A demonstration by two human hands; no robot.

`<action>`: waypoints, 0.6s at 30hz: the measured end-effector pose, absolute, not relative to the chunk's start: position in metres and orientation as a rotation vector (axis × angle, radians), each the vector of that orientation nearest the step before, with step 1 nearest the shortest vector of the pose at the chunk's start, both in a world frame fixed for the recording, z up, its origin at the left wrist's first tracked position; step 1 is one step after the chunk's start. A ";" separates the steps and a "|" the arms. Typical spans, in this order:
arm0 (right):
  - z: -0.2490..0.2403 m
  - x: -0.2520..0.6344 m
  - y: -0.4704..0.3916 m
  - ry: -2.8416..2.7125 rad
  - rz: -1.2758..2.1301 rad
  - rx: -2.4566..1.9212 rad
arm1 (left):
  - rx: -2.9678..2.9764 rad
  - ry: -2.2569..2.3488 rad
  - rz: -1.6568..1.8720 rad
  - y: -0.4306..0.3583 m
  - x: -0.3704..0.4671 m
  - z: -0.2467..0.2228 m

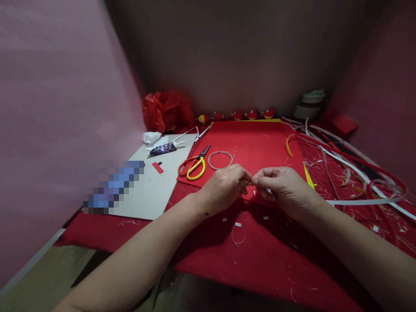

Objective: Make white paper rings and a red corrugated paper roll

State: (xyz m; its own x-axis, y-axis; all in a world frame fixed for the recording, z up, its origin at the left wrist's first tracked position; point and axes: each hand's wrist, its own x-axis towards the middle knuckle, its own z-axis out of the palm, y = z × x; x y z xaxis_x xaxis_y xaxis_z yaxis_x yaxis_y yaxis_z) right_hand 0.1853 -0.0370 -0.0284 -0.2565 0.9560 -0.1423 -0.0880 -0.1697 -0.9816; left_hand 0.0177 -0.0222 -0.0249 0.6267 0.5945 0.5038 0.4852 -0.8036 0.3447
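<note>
My left hand (pixel 227 182) and my right hand (pixel 281 186) meet fingertip to fingertip over the near edge of the red ribbed sheet (pixel 260 147). Both are pinched closed; whatever lies between the fingertips is too small to make out. Left of my hands, scissors (pixel 195 167) with one red and one yellow handle lie on the sheet, blades pointing away. A thin pale ring (pixel 220 160) rests between the scissors and my left hand. Nearer me, a small loop of thread (pixel 238 235) and tiny white pieces (pixel 266 218) lie on the red cloth (pixel 227 260).
At left, a grey board (pixel 152 195) bears a glue tube (pixel 163 147) and red scrap (pixel 157 167). Behind are a red plastic bag (pixel 167 108), several small red figures (pixel 252 114) and a lidded container (pixel 310 105). Loose strips (pixel 354 202) spread over the right side.
</note>
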 end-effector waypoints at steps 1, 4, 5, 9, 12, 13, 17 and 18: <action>-0.029 0.185 -0.037 -1.229 1.562 -1.102 | 2.636 0.891 0.931 -0.023 0.018 -0.024; -0.032 0.185 -0.036 -1.237 1.557 -1.065 | 2.557 0.864 0.965 -0.024 0.019 -0.021; -0.032 0.185 -0.035 -1.239 1.552 -1.054 | 2.520 0.856 0.974 -0.025 0.019 -0.020; -0.029 0.186 -0.035 -1.245 1.542 -1.019 | 2.292 0.814 0.964 -0.025 0.019 -0.019; -0.026 0.187 -0.036 -1.263 1.543 -1.016 | 2.113 0.774 0.935 -0.025 0.020 -0.019; -0.025 0.187 -0.036 -1.267 1.544 -1.019 | 2.067 0.767 0.933 -0.025 0.020 -0.019; -0.023 0.188 -0.036 -1.291 1.534 -1.027 | 1.996 0.751 0.957 -0.026 0.020 -0.020; -0.023 0.188 -0.036 -1.294 1.531 -1.022 | 2.007 0.745 0.966 -0.026 0.020 -0.020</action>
